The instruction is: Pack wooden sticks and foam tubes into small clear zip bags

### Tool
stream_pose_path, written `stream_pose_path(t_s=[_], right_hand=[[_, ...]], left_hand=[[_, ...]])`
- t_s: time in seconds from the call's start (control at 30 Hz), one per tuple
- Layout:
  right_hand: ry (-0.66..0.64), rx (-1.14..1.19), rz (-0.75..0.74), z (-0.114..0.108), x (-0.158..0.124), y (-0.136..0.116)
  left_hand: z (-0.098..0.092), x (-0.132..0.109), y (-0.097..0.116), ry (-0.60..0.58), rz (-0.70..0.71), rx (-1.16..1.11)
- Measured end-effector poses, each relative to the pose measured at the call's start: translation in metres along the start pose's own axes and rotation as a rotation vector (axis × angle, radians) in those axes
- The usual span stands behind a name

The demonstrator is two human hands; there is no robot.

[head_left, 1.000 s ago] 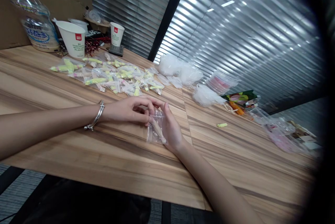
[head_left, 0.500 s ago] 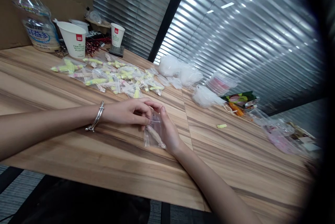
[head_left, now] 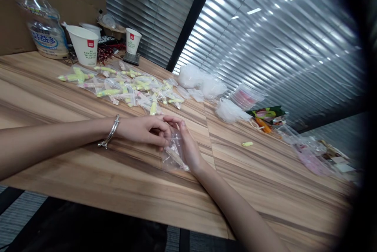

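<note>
Both hands meet over a small clear plastic bag (head_left: 173, 154) that holds a pale, stick-shaped piece. My left hand (head_left: 144, 129), with a silver bracelet (head_left: 110, 136) at the wrist, pinches the bag's upper edge with curled fingers. My right hand (head_left: 188, 146) lies behind the bag and grips it from the right side, fingers closed against it. The bag rests low over the wooden table (head_left: 88, 165).
A spread of filled clear bags with yellow-green pieces (head_left: 126, 85) lies beyond the hands. Behind it stand two paper cups (head_left: 84, 46), a large plastic bottle (head_left: 41, 24) and cardboard. Empty clear bags (head_left: 206, 85), a loose yellow piece (head_left: 247, 144) and colourful packets (head_left: 268, 114) lie to the right.
The hands and bag have barely shifted. The left fingers have curled tighter along the bag's top edge, and the view has tilted slightly.
</note>
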State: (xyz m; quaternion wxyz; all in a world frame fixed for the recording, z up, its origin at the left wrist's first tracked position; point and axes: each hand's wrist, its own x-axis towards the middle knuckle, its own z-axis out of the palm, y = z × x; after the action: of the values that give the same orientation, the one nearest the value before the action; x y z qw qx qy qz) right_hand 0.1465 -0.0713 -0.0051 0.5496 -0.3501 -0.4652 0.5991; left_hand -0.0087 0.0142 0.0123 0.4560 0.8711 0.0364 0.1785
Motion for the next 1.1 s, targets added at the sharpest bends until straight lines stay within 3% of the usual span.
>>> stream_pose_path(t_s=[0.27, 0.53, 0.67, 0.8, 0.9, 1.0, 1.1], right_hand=[[0.002, -0.005, -0.021, 0.001, 0.001, 0.002], [0.018, 0.011, 0.014, -0.003, 0.003, 0.005], [0.095, -0.056, -0.036, -0.004, 0.002, 0.003], [0.269, -0.051, -0.071, -0.014, 0.006, -0.001], [0.503, 0.084, -0.108, -0.032, 0.013, -0.005], [0.810, 0.233, -0.094, -0.060, 0.022, -0.009], [1.004, 0.203, -0.156, -0.098, 0.028, -0.016]], left_hand=[[0.002, 0.000, -0.002, -0.045, -0.016, -0.020], [0.001, 0.001, -0.004, 0.026, -0.016, 0.050], [0.000, 0.000, -0.009, 0.074, -0.020, -0.011], [-0.001, 0.000, -0.013, 0.126, -0.033, -0.006], [-0.002, 0.001, -0.012, 0.184, -0.084, 0.009], [-0.002, 0.002, -0.009, 0.300, -0.128, 0.020], [-0.003, 0.002, -0.007, 0.416, -0.158, -0.006]])
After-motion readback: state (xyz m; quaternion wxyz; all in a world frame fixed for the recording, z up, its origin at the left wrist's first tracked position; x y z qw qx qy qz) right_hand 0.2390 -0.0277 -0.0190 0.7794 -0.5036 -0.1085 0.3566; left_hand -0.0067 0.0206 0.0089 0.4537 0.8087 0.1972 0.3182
